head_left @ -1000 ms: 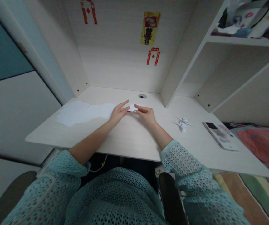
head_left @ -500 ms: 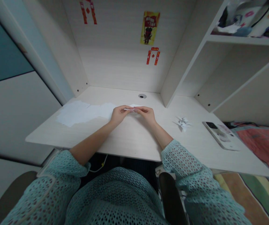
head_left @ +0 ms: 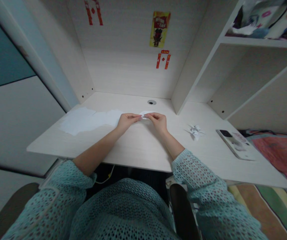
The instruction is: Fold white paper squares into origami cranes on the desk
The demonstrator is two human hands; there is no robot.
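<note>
A small folded piece of white paper (head_left: 145,114) sits on the pale wooden desk (head_left: 138,146), pinched between both hands. My left hand (head_left: 126,120) grips its left end with curled fingers. My right hand (head_left: 158,121) pinches its right end, fingertips nearly meeting the left hand's. Most of the paper is hidden by the fingers.
Several loose white sheets (head_left: 88,120) lie on the desk to the left. A finished folded paper figure (head_left: 194,131) rests on the right, with a phone (head_left: 235,144) beyond it. A cable hole (head_left: 151,102) is at the back. A shelf divider (head_left: 190,63) rises at the right.
One second ago my left fingers were stretched out over the paper; they have curled into a pinch. Both hands now hold the paper closer together.
</note>
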